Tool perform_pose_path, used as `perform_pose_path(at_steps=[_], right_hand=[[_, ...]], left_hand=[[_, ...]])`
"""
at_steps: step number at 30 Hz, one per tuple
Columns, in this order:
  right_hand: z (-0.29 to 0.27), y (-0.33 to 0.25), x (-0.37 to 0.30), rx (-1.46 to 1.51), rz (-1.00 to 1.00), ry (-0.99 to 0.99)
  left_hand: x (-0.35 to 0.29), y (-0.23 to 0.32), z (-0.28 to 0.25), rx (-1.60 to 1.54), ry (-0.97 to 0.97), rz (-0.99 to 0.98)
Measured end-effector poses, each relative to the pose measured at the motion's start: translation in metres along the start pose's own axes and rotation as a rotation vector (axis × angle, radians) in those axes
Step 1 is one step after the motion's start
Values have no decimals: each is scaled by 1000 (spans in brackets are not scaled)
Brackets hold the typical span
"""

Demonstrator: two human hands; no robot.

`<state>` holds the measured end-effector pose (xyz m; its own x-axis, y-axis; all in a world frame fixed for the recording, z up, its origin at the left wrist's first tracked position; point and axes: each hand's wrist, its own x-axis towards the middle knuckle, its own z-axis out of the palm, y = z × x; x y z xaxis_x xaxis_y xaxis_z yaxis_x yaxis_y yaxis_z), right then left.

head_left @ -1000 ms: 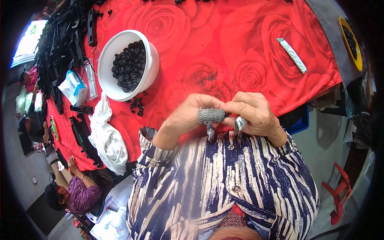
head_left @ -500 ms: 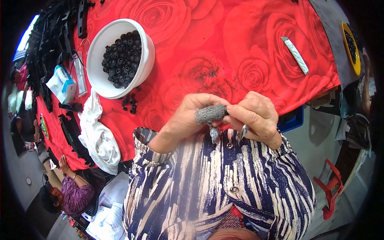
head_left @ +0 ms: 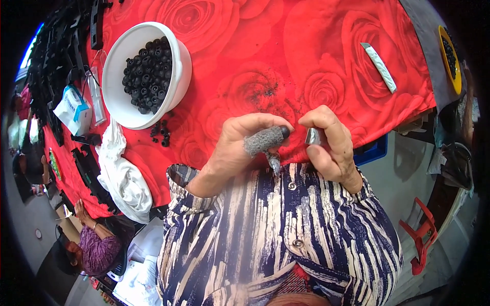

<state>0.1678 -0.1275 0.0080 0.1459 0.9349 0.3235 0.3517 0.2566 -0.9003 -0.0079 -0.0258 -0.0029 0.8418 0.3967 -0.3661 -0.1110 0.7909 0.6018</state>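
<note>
My left hand (head_left: 224, 145) is raised in front of my striped shirt, over the table's near edge. It pinches a small round black part (head_left: 285, 132) at the fingertips. A grey woolly cover (head_left: 261, 142) wraps one digit of that hand, and a silvery wrap (head_left: 274, 162) covers another. A short distance to the right, my right hand (head_left: 333, 145) has its fingers curled round a small silvery metal blade (head_left: 313, 136), which is apart from the black part. Beyond the left hand stands a white bowl (head_left: 184, 76) with many similar black parts (head_left: 148, 76) in it.
Loose black parts (head_left: 161, 133) and a white cloth (head_left: 122, 178) lie beside the bowl. Dark crumbs dot the red cloth (head_left: 229, 46). A white-wrapped cutter (head_left: 378, 67) lies at right, a yellow bowl (head_left: 458, 76) beyond it. Long black pieces (head_left: 89, 168) and a co-worker (head_left: 99, 247) are at left.
My right hand has drawn away from the left, opening a gap between them. The black part now shows plainly at my left fingertips, and the blade has turned with the right hand.
</note>
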Motion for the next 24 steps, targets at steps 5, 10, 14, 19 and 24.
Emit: perform_pose_path(at_steps=[5,10,14,19,24], right_hand=[[3,2,-1,-94,52,15],[5,2,-3,-109,107,20],[5,4,-2,-140,82,20],[6,5,-1,-143,74,33],[6,7,-1,-134,51,34]], left_hand=[[0,-2,2,121,21,56],[2,-7,-4,143,-27,112],[3,-11,-2,75,-17,132],[2,-11,-1,104,-4,130],[3,-12,-5,107,-1,109]])
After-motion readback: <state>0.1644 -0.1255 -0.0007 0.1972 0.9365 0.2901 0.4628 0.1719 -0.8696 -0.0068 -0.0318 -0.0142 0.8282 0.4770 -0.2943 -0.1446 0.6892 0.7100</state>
